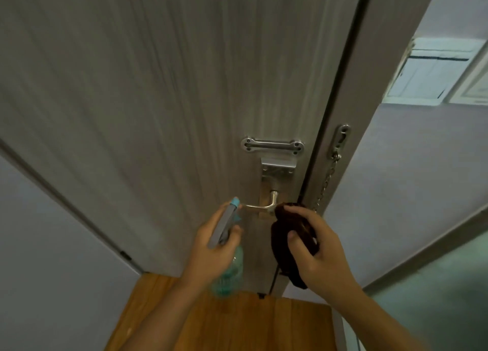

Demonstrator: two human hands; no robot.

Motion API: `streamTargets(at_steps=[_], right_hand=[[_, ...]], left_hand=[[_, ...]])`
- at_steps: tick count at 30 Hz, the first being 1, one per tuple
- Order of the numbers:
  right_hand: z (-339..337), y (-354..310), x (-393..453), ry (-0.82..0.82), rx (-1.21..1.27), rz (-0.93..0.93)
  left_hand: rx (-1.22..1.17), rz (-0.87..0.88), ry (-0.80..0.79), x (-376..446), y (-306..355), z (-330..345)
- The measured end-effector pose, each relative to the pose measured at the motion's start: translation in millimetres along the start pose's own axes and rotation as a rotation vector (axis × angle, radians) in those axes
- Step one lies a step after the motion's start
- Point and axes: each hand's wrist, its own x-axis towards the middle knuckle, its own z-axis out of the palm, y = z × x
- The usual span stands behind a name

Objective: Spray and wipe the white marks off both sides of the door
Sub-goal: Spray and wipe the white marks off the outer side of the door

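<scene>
The grey wood-grain door fills most of the view, seen from close and steeply from below its middle. The left hand has its grip closed round a spray bottle, fingers curled about the grey trigger head; the blue nozzle tip points up toward the door, just beside the end of the metal lever handle, and the pale green body of the bottle hangs below the hand (blurred there). The right hand holds a dark brown cloth, thumb and fingers pinching it into a bunch, its upper edge touching or nearly touching the lever's base near the door's edge. Above the handle sits a metal slide plate, and on the frame to the right a chain latch hangs down. Below the hands lies a wooden floor. Pale walls stand on both sides. No white marks can be made out on this face of the door.
</scene>
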Motion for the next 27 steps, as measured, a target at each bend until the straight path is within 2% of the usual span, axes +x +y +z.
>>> streamTargets(at_steps=[7, 12, 20, 23, 27], right_hand=[[-5, 23, 5, 0.012, 0.030, 0.028], [4, 34, 0, 0.035, 0.035, 0.051], [12, 50, 6, 0.052, 0.017, 0.067], [11, 53, 8, 0.031, 0.029, 0.080], [6, 51, 11, 0.005, 0.036, 0.050]], left_hand=[[0.054, -0.028, -0.082, 24, -42, 11], [0.082, 0.037, -0.079, 33, -55, 18], [-0.056, -0.098, -0.069, 27, -84, 39], [-0.142, -0.183, -0.066, 21, -82, 45], [-0.145, -0.225, -0.081, 10, -73, 38]])
